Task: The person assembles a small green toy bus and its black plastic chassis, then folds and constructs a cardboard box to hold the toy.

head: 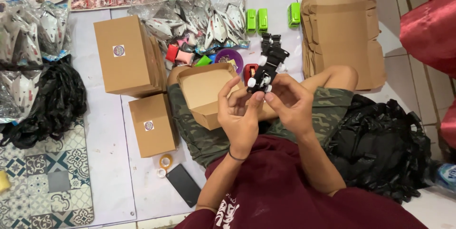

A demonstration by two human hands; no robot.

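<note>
One black toy is pinched between both hands above the lap, left hand and right hand closed on its lower end. One open box rests just beside; two closed boxes, three green toys beyond.

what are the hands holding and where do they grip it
Both hands, left hand and right hand, hold a black toy vehicle by its lower end, fingertips pinching it.

White tile floor; pale sheet spread left of the grip, patterned mat at far lower left. Even, bright light.
</note>
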